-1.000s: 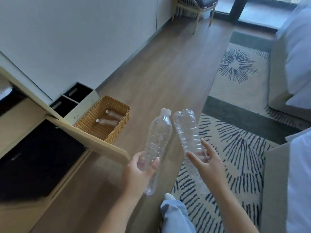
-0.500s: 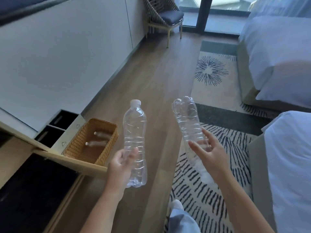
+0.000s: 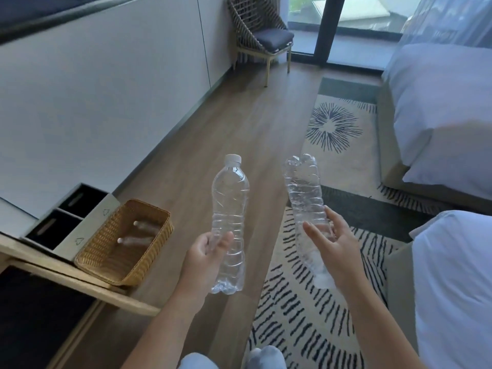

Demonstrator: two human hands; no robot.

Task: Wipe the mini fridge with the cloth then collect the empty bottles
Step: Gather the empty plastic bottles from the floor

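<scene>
Nearest: a knee in light trousers (image 3: pixel 198 361) and a sock foot (image 3: pixel 265 356) at the bottom edge, on the wood floor (image 3: pixel 234 134). Left hand (image 3: pixel 205 258) grips the capped clear bottle (image 3: pixel 230 209) upright, white cap on top, fingers curled round its lower half, thumb across the front. Right hand (image 3: pixel 332 247) holds the crushed clear bottle (image 3: pixel 304 193) upside down, base up, fingers loosely spread behind its middle. Wicker basket (image 3: pixel 93 258) sits on the floor left of the left hand, two more empty bottles (image 3: pixel 138 234) lying inside. Just left of the basket, touching it, a white two-slot bin (image 3: pixel 91 223). Right of the basket, past both hands, a striped rug (image 3: pixel 306 302) and bed (image 3: pixel 439 107). Far beyond the basket, a woven chair (image 3: pixel 262 35) by the glass door (image 3: pixel 356 20).
</scene>
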